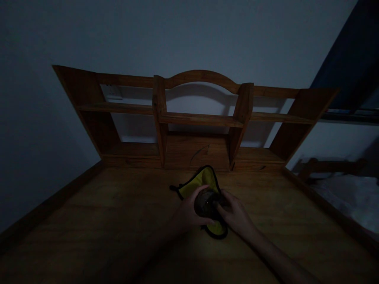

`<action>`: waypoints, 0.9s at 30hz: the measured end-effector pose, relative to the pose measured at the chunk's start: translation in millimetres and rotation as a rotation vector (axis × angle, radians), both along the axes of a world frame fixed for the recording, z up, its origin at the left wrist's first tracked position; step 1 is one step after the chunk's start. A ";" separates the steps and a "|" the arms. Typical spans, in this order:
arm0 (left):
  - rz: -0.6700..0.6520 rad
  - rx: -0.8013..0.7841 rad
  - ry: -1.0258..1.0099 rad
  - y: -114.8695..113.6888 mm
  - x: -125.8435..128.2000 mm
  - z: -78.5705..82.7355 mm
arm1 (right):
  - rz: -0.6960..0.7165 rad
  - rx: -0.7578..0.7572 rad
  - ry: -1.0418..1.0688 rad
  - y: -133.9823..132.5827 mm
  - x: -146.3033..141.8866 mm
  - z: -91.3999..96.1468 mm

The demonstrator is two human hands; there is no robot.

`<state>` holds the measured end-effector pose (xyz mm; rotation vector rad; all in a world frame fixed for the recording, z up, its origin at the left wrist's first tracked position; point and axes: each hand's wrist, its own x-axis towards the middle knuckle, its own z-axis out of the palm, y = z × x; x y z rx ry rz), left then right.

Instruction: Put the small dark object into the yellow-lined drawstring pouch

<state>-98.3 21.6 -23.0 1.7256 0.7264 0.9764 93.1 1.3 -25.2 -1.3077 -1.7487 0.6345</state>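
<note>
A dark, round, glossy object (206, 202), perhaps a glass or cup, is held between my hands over the middle of the desk; the dim light hides its exact kind. My left hand (189, 211) curves around its left side, fingers above and thumb below. On the right, my right hand (235, 211) grips the same object, its thumb against the near face. Beneath them lies a yellow cloth (192, 187) with black edging and a small loop at its left corner. The hands and the object cover the middle of the cloth.
The wooden desk (118, 221) carries a shelf unit (201, 119) along its back edge, with small drawers (260, 165) at the bottom. A white socket (114, 94) shows behind the left shelf. Beyond the desk's right edge are a wooden rail (334, 165) and pale bedding-like fabric (349, 197).
</note>
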 end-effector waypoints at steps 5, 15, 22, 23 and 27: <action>0.110 0.073 0.066 -2.0 3.6 -7.4 | -0.097 0.010 -0.043 -1.2 0.0 2.5; 0.248 0.142 -0.004 -2.5 7.9 -9.0 | 0.046 -0.257 0.361 4.4 -3.0 2.1; 0.250 0.218 0.017 1.5 5.1 -13.7 | 0.188 -0.437 0.598 3.2 -3.4 -4.3; 0.237 0.249 0.047 2.3 3.9 -15.1 | 0.187 -0.436 0.596 3.0 -3.8 -5.1; 0.196 0.409 0.183 2.4 1.2 -19.4 | 0.166 -0.359 0.511 3.6 -6.2 -5.2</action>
